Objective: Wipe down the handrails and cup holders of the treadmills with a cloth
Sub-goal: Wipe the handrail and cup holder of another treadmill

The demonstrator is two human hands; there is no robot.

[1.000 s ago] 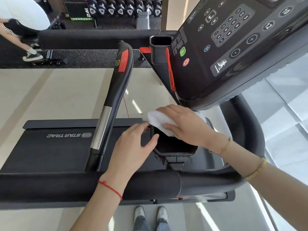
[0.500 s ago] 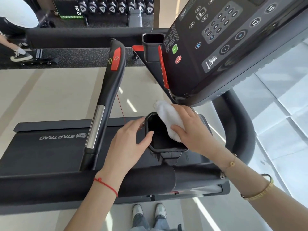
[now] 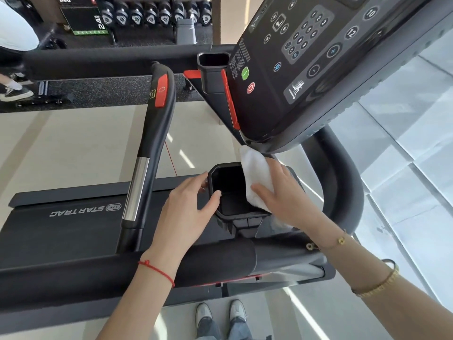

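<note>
Across the lower frame: treadmill deck [image 3: 61,229], black, marked STAR TRAC, lying flat between two side rails.
Upper right: console [image 3: 318,69], tilted, overhanging the near cup holder; lower edge just above the cloth.
Along the bottom: padded front handrail [image 3: 73,271], running left to right, crossed by both forearms.
Centre left: inner grip bar [image 3: 152,148], rising from the front handrail toward the far end, with a chrome band low down and a red pad near the tip; open floor visible either side.
Right: curved side handrail [image 3: 343,182], arcing from under the console down to the front handrail.
Centre: near cup holder [image 3: 230,192], black, square-mouthed with cut corners, interior unobstructed on the left half.
Upper centre: far cup holder [image 3: 213,67], same form, beside the console's red edge.
Right rim of the near cup holder: white cloth [image 3: 255,173], folded, draped over the rim and partly down the inner wall.
Right hand [image 3: 282,195]: pressing the cloth against that rim, thumb curled onto it, clamped.
Left hand [image 3: 188,212]: bracing the left rim, thumb hooked over the edge, fingers along the outside wall.
Left wrist: red string [image 3: 157,271].
</note>
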